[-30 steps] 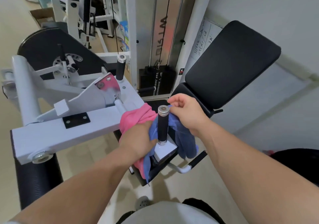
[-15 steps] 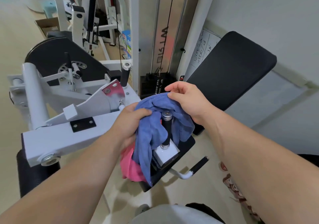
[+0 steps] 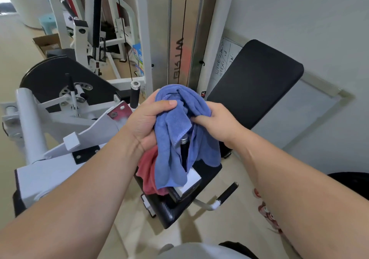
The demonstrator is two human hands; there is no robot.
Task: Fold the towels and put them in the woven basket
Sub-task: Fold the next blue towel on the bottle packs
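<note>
A crumpled blue towel (image 3: 175, 139) hangs in the air between both hands, above the gym machine's seat. My left hand (image 3: 145, 123) grips its left side, thumb over the cloth. My right hand (image 3: 217, 123) pinches its right side. A pink towel (image 3: 148, 171) hangs below my left hand, partly behind the blue one; whether my left hand holds it too is hidden. A black handle post (image 3: 184, 149) shows through the blue towel's folds. No woven basket is in view.
A white gym machine arm (image 3: 60, 155) stands at the left with a black round plate (image 3: 50, 79) behind it. A black padded backrest (image 3: 255, 83) leans at the right by the wall. A second handle (image 3: 227, 193) juts out low over the beige floor.
Both hands have lifted the blue towel up off the handle post and bunched it together. The pink towel has come up with it and now hangs below my left hand.
</note>
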